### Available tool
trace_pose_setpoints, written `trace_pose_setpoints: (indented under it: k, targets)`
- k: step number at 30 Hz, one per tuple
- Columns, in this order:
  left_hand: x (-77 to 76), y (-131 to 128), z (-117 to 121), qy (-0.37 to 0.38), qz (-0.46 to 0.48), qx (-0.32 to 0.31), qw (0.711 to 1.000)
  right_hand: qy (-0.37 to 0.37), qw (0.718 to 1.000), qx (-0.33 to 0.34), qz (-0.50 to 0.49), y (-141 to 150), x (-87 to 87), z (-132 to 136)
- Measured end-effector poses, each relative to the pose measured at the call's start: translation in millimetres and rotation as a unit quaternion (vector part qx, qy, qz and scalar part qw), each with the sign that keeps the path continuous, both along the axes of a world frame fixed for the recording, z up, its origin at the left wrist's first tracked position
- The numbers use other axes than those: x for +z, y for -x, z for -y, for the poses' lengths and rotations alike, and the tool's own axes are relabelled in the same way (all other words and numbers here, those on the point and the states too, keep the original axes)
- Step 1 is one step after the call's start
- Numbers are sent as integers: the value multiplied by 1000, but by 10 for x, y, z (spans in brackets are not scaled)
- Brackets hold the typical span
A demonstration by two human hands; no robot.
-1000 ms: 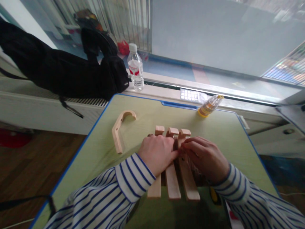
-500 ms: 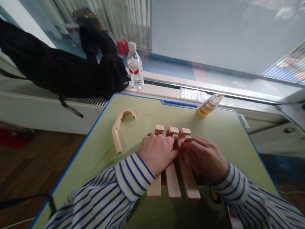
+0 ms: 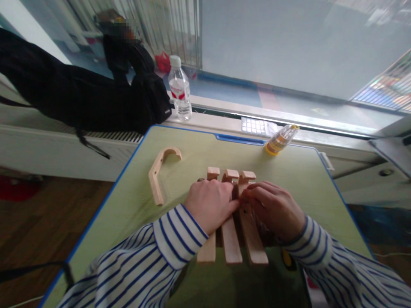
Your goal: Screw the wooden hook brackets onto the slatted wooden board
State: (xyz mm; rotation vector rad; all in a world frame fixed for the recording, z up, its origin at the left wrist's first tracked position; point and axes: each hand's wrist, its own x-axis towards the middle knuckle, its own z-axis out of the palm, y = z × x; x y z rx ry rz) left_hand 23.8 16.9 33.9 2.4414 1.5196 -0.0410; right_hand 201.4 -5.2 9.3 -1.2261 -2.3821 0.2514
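Three pale wooden hooked strips [image 3: 231, 244] lie side by side across a darker wooden piece, together forming a hook rack in front of me. My left hand [image 3: 210, 201] is closed over the left and middle strips, pressing them from above, its thumb reaching toward the right strip. On the right strip, just above a dark screw hole, the fingertips of my right hand [image 3: 274, 209] are pinched together. Whatever they hold is too small or hidden to make out. A fourth, loose wooden hook [image 3: 155, 175] lies apart on the table, to the left.
The green table [image 3: 189, 147] has a blue rim. A glue bottle [image 3: 280, 139] stands at its back right edge. On the sill behind are a water bottle [image 3: 180, 90] and a black bag [image 3: 96, 98]. A yellow-and-black object [image 3: 288, 259] lies near my right sleeve.
Both hands keep the same places on the wooden strips, with only slight finger movement on the right. The whole view has shifted a little.
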Motion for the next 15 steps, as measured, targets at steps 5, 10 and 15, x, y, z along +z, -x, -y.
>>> trace_pose_setpoints:
  k: [5, 10, 15]
  targets:
    - [15, -2, 1, 9, -5, 3, 1000, 10, 1000, -2, 11, 16, 14, 17]
    - [9, -2, 4, 5, -7, -1, 1000, 5, 999, -17, 31, 27, 28, 10]
    - [-2, 4, 3, -4, -8, -9, 1000, 2, 998, -40, 44, 34, 42, -5]
